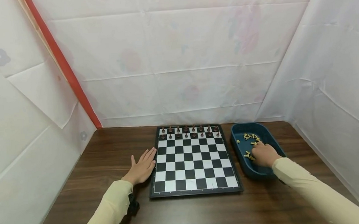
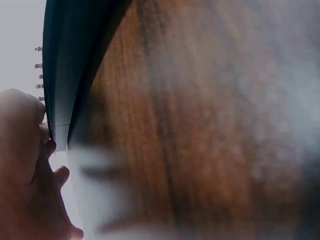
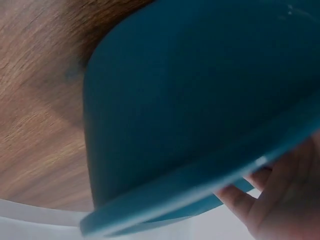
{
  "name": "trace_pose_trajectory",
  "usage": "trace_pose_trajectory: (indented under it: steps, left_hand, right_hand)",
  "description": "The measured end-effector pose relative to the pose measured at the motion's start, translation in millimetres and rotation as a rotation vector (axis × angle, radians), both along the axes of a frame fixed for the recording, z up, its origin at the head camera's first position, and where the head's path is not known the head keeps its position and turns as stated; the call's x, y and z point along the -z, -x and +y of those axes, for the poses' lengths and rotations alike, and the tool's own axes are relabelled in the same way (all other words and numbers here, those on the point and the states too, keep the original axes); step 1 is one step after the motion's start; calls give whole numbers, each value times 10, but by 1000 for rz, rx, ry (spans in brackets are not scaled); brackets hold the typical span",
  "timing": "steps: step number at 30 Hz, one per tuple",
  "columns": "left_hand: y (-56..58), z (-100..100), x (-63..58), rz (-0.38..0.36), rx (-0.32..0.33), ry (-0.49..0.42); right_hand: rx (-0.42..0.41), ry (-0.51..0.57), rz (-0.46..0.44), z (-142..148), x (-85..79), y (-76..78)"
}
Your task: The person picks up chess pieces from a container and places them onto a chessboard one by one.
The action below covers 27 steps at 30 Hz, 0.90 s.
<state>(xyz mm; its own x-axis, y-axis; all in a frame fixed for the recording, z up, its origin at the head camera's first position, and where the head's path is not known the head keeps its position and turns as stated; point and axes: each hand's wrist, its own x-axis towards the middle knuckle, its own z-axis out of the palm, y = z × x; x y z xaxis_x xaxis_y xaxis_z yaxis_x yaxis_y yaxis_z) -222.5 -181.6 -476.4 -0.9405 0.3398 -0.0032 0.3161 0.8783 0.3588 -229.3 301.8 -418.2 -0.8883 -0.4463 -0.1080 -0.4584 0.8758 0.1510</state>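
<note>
A black-and-white chessboard (image 1: 192, 158) lies on the table, with two rows of dark reddish chess pieces (image 1: 185, 129) along its far edge. My left hand (image 1: 142, 167) lies with spread fingers against the board's left edge. In the left wrist view, that hand (image 2: 25, 165) is beside the board's dark side (image 2: 67, 65). My right hand (image 1: 264, 154) reaches down into a blue tub (image 1: 241, 166), among yellow chess pieces (image 1: 254, 137). The right wrist view shows the tub's outer wall (image 3: 175, 100) hiding the fingertips, so I cannot tell whether they pinch a piece.
The tub stands just right of the board on a dark wooden table (image 1: 114, 149). White sheets (image 1: 176, 58) hang behind the table and at both sides. A red strip (image 1: 64, 67) runs down the left corner.
</note>
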Motion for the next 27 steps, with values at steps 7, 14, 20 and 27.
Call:
trace_pose_trajectory:
  steps: [7,14,20,27]
  left_hand:
    - [16,27,30,4,0,-23]
    - [24,35,28,-7,-7,-34]
    - [19,33,42,-13,-12,-39]
    - [5,19,73,-11,-12,-40]
  right_hand:
    - [-1,-15,17,13,11,27]
    - [22,-24,17,29,24,28]
    - [39,-16,4,40,40,26]
    - [31,-8,16,48,60,23]
